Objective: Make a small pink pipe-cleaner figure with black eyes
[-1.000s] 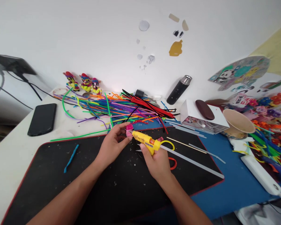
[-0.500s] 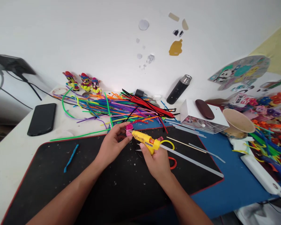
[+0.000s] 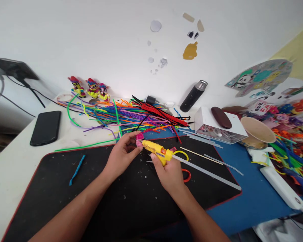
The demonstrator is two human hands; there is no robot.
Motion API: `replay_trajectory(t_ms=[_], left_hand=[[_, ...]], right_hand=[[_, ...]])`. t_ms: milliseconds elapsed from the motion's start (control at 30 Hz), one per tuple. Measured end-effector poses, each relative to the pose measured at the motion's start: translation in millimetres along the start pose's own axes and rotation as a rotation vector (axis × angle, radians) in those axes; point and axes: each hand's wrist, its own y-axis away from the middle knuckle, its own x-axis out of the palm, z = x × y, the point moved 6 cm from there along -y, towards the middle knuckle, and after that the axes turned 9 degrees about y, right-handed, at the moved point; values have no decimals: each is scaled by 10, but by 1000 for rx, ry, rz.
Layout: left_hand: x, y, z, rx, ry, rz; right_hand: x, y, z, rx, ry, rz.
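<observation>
Over the black mat (image 3: 98, 201), my left hand (image 3: 121, 151) pinches a small pink pipe-cleaner piece (image 3: 139, 138) between thumb and fingers. A yellow glue gun (image 3: 155, 149) is gripped in my right hand (image 3: 170, 174), its nozzle pointing left and meeting the pink piece; whether it touches cannot be told exactly. A long translucent glue stick (image 3: 207, 173) sticks out of the gun's back end toward the lower right. Beneath the right hand lie scissors with a red handle loop (image 3: 186, 175), partly hidden. A blue twisted pipe cleaner (image 3: 77, 169) rests on the mat's left side.
Many coloured pipe cleaners (image 3: 131, 116) are heaped along the back. Three small figures (image 3: 92, 88) stand by the wall. A black phone (image 3: 45, 128) lies left; a black thermos (image 3: 194, 95), white box (image 3: 219, 124), bowl (image 3: 258, 130) and power strip (image 3: 281, 188) are right.
Both hands, the pink piece and the glue gun stay almost in the same place. The whole view shifts very slightly.
</observation>
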Motion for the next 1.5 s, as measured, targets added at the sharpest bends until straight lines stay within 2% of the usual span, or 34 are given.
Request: replay_trajectory(t_ms=[900, 1500], left_hand=[[4, -2, 12, -11, -12, 2], [8, -10, 13, 5, -31, 4]], right_hand=[[-52, -2, -4, 3, 58, -23], [-17, 15, -67, 33, 30, 13]])
